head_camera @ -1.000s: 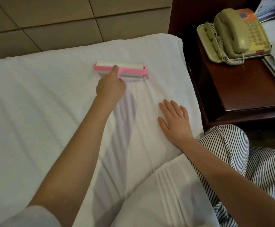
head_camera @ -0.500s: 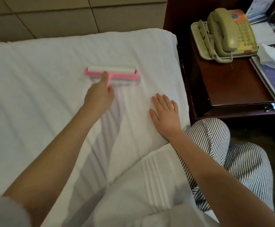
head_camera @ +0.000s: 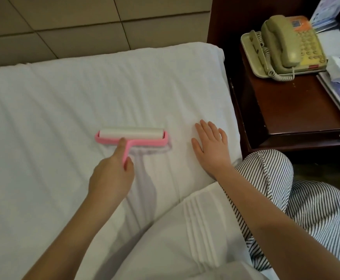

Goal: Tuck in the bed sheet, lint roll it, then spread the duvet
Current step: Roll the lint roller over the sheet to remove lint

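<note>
Pink lint roller (head_camera: pixel 131 136) on bed sheet (head_camera: pixel 64 110); duvet (head_camera: pixel 185 249) not yet spread.
Left hand (head_camera: pixel 112 174) grips the lint roller; right hand (head_camera: pixel 211 146) rests flat beside it.

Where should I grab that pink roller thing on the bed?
Probably by its thin pink handle, reaching from the near side, as the left hand grips it now. The handle sticks out toward the person, while the wide roller lies flat on the sheet.
</note>
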Demonstrator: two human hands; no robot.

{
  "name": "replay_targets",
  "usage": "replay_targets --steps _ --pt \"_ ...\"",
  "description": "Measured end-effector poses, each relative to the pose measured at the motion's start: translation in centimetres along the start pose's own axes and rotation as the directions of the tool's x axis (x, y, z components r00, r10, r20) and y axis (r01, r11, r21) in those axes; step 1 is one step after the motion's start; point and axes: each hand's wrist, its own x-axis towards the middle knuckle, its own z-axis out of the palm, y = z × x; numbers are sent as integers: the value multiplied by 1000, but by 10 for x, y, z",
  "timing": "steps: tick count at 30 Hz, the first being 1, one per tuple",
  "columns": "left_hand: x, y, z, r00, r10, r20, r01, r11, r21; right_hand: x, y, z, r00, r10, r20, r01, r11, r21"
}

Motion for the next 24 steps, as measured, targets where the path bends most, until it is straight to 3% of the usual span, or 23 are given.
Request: replay_targets --steps 6,10,19,24 --pt "93 20 9 987 62 -145 -73 995 -72 -2 4 0 1000 21 -20 -21 1000 12" --pt "145 46 -11 991 80 -111 -97 982 -161 -3 5 -1 999 32 -35 -32 999 11" --pt "7 7 5 999 43 -2 -43 999 -9 -1 3 -1 999 48 -23 -47 998 29" --pt "60 16 6 997 53 -60 -54 998 -23 -3 4 -1 999 29 -37 -28 999 28"
